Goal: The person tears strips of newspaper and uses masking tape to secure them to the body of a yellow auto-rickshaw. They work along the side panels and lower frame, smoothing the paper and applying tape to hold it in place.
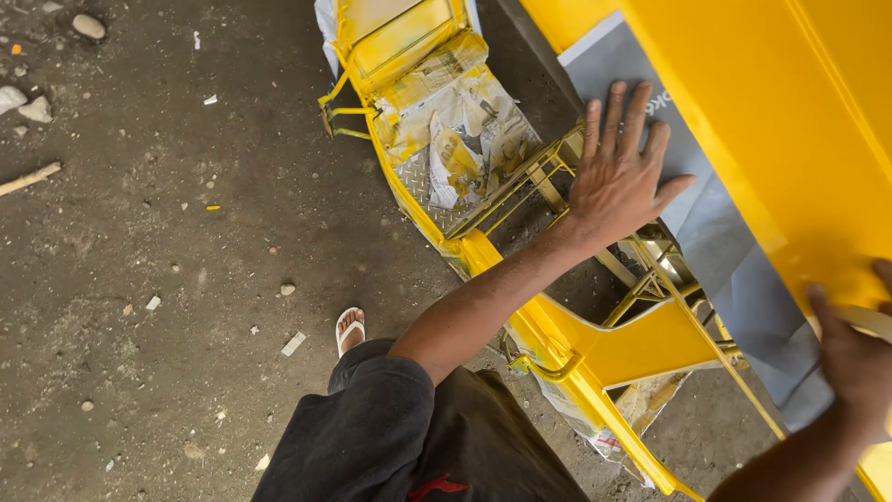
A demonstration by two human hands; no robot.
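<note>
My left hand (621, 167) lies flat, fingers spread, on a grey sheet (715, 232) stuck along the edge of a glossy yellow painted panel (780, 121). My right hand (855, 358) is at the lower right edge of the view, fingers curled on the lower part of the same grey sheet, pinching a pale strip of tape (869, 319). Below my arms runs a yellow painted vehicle frame (595, 358) with newspaper masking (460, 121) taped over parts of it.
A dirt and concrete floor (167, 260) with small stones and scraps lies to the left. My foot in a white sandal (349, 328) stands beside the frame. A stick (28, 178) lies at the far left.
</note>
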